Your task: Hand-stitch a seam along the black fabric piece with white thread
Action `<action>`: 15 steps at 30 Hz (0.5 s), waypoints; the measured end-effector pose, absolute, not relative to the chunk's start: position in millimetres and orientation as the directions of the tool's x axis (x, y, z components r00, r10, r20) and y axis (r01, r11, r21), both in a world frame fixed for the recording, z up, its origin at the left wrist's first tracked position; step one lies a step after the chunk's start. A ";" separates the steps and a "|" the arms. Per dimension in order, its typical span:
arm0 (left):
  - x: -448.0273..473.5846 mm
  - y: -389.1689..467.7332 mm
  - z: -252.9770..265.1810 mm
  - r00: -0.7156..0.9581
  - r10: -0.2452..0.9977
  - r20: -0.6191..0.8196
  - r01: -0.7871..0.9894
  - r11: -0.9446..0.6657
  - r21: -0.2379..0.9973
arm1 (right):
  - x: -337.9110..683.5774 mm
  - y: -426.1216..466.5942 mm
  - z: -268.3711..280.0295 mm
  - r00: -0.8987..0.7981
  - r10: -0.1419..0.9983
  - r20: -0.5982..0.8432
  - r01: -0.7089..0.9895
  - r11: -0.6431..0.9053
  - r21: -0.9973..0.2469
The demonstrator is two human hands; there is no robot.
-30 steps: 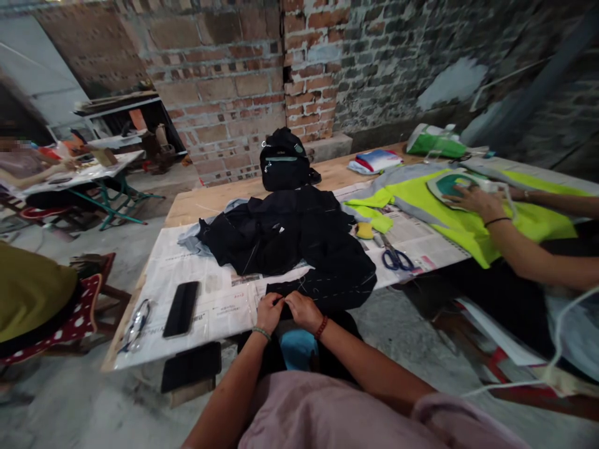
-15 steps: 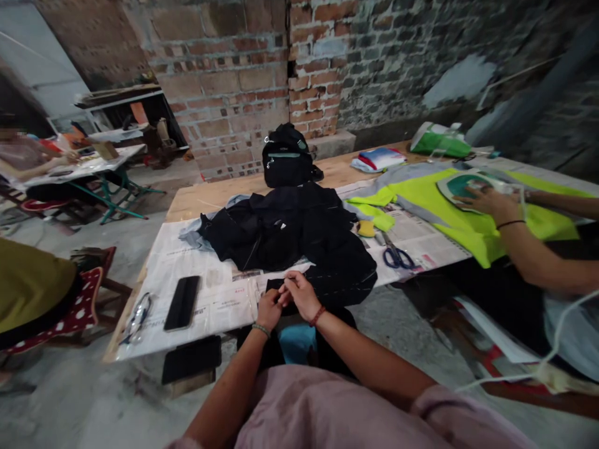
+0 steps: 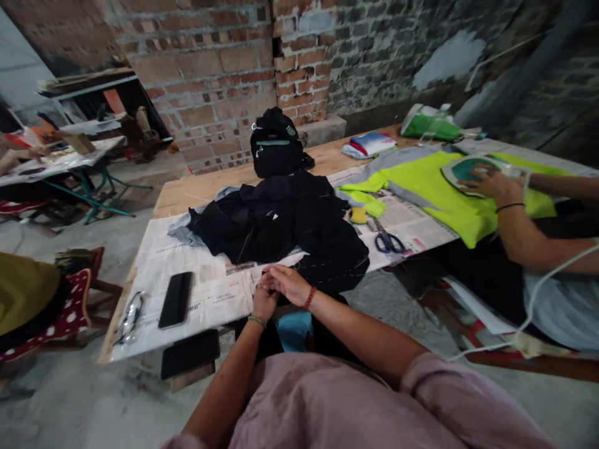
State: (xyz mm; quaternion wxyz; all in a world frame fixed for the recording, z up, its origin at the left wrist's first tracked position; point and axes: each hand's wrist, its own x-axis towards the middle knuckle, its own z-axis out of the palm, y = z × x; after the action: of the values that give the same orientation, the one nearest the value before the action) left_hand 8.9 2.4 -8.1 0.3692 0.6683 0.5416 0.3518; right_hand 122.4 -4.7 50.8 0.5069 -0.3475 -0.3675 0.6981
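Observation:
My left hand (image 3: 265,301) and my right hand (image 3: 291,286) meet at the front edge of the table. My left fingers are bent and closed; whatever they hold is hidden. The right fingers are pressed together across the left fingertips, and anything pinched there is too small to make out. Just beyond and to the right lies a bunched black garment (image 3: 269,218) with white dashed stitching near its front edge. A corner of it reaches beside my right hand. Dark blue-handled scissors (image 3: 388,242) and a small yellow object (image 3: 358,216) lie right of the garment.
A phone (image 3: 176,299) and glasses (image 3: 131,317) lie on newspaper at left. Behind the garment stands a black backpack (image 3: 277,146). At right, another person's hand (image 3: 493,185) holds an iron (image 3: 472,174) on a neon-yellow garment (image 3: 430,187). A stool (image 3: 75,299) is far left.
The view has shifted slightly, so the table things appear a little higher and further left. My right fingers now lie further over my left fingertips. The co-worker's iron has moved slightly right along the yellow garment.

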 end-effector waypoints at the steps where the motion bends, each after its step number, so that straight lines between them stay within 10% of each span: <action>1: 8.6 2.0 -7.7 0.185 0.978 0.097 0.495 -0.178 0.851 | 130.0 0.6 53.0 -0.190 0.981 -0.025 -0.314 -0.085 -0.946; 3: 8.7 1.4 -7.5 0.218 0.963 0.156 0.553 -0.254 0.794 | 150.7 13.1 58.2 -0.148 0.967 0.208 0.043 0.216 -0.975; 7: 9.6 1.3 -8.9 0.237 0.948 0.211 0.591 -0.313 0.744 | 202.5 37.5 70.5 -0.354 0.750 0.558 0.532 0.653 -0.540; 15: 9.6 1.6 -9.0 0.234 0.945 0.228 0.605 -0.324 0.727 | 287.8 69.8 114.4 -0.510 0.618 0.598 0.783 0.621 0.026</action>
State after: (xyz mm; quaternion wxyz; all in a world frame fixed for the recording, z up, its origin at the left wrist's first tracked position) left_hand 9.6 1.6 -9.0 0.2557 0.7425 0.5219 0.3330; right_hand 287.8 69.8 114.4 0.2782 -0.4094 -0.8562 -0.1484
